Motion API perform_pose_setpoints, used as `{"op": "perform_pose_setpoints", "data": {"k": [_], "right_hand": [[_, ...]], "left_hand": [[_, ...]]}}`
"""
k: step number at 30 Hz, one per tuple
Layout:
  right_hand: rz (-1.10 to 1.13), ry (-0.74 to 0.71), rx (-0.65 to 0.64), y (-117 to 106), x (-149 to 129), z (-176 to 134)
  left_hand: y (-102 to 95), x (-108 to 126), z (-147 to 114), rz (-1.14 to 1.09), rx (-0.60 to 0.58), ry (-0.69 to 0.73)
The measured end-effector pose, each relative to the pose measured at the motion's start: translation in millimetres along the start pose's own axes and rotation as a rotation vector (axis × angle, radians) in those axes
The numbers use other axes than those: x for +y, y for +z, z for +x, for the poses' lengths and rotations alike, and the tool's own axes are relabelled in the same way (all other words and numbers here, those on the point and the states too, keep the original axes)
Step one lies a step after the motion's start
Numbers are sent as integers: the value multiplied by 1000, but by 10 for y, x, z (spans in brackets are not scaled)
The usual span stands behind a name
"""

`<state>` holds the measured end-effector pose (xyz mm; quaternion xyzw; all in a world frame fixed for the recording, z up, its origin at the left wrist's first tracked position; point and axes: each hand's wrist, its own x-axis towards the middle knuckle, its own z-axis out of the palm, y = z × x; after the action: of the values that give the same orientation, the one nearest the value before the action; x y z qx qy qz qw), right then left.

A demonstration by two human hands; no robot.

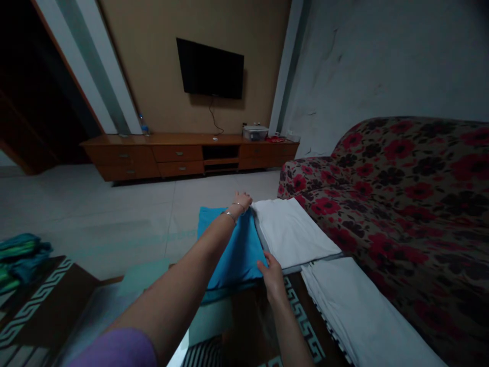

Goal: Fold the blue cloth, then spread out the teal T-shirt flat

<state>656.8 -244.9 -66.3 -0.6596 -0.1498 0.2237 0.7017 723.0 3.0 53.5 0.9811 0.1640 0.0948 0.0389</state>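
A single view comes from a camera worn on the person's head, looking forward and slightly down along both outstretched arms. The near desk [263, 326] fills the lower frame at close range, the sofa [401, 193] lies to the right, and the far wall with its television [210, 69] stands well beyond, across open floor.

Blue cloth [237, 250]; white cloth [292, 229]; sofa [412, 199] dark, red floral; brown cabinet [183, 153]; black TV [210, 69].

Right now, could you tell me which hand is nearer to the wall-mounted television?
Left. The left hand reaches to the far edge of the blue cloth, towards the television; the right hand rests at its near edge.
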Motion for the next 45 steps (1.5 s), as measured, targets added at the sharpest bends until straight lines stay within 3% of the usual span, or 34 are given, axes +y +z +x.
{"op": "perform_pose_setpoints", "data": {"k": [3,7,12,16,19,24,28,33,38,45], "right_hand": [[-37,19,53,-121,192,35],[-83,16,30,-211,269,-3],[-248,-22,-32,-282,148,-69],[-378,-101,-85,-313,23,-28],[-498,-160,-130,-303,-66,36],[-633,-188,-188,-240,-203,146],[-647,-196,-197,-230,-310,201],[-663,-218,-214,-334,-366,155],[-719,-222,-202,-440,-309,5],[-1028,-193,-245,-337,-408,29]], "left_hand": [[154,6,-102,-16,32,-54],[64,-260,-576,-72,40,-164],[-165,-578,-1863,-171,-44,-202],[-107,-461,-2920,-291,-97,-51],[27,-269,-3327,-179,-69,-51],[61,-49,-3367,7,-40,-52],[-76,-40,-3297,110,-95,-56],[-218,-25,-3370,116,-33,-45],[-129,81,-3545,70,-70,41],[0,150,-3726,5,-34,-19]]}}
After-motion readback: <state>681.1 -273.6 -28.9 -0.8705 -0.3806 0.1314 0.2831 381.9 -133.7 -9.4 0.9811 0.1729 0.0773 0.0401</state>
